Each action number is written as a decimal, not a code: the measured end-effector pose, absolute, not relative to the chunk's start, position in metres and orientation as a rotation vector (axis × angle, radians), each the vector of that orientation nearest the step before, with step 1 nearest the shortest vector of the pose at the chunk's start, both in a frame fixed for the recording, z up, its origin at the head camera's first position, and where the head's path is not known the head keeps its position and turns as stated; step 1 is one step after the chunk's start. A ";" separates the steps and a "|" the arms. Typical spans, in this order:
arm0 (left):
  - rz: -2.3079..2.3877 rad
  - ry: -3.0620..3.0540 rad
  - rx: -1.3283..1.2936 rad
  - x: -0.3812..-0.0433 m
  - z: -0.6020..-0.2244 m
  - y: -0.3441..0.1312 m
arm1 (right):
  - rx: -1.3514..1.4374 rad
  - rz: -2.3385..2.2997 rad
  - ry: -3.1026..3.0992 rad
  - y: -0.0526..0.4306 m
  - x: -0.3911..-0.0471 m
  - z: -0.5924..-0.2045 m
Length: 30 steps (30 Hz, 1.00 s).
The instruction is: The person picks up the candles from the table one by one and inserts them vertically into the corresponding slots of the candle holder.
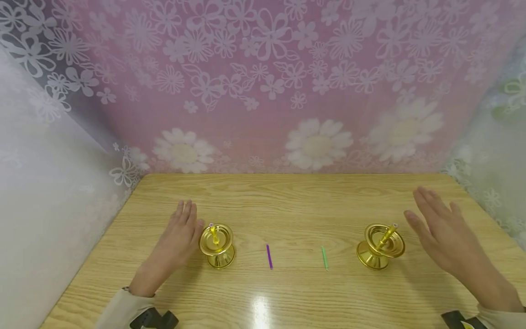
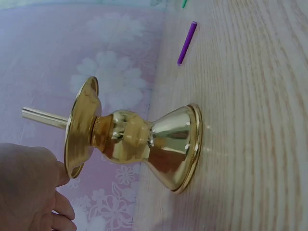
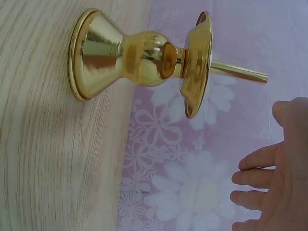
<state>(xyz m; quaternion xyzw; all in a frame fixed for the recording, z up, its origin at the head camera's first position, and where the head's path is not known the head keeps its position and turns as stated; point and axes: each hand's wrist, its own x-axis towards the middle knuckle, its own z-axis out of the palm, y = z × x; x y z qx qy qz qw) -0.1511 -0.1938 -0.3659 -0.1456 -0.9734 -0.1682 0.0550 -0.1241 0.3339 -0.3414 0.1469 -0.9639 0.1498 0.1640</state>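
Note:
Two shiny gold candle holders stand upright on the wooden table, the left candle holder (image 1: 217,246) and the right candle holder (image 1: 380,246). Each has a flared foot, a round dish and a slim gold tube rising from it. My left hand (image 1: 176,237) is beside the left holder with its fingers extended; the thumb is at the dish rim (image 2: 91,84), and whether it touches I cannot tell. To the right of the other holder, my right hand (image 1: 445,235) is held apart with straight fingers, nothing in it. Between the holders lie a purple candle (image 1: 269,257) and a green candle (image 1: 324,258), both thin.
A pink curtain (image 1: 246,91) with white flowers hangs behind the table's back edge. Pale flowered cloth (image 1: 49,219) borders the left side, and similar cloth (image 1: 493,183) the right. The wooden tabletop (image 1: 296,205) extends behind the holders.

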 end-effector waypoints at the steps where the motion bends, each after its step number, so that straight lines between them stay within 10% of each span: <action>1: -0.507 -2.959 -0.443 -0.151 -0.366 -0.193 | 0.427 0.437 -2.743 0.333 -0.124 -0.341; 30: -0.412 -2.949 -0.416 -0.147 -0.369 -0.187 | 0.546 0.393 -2.692 0.297 -0.125 -0.328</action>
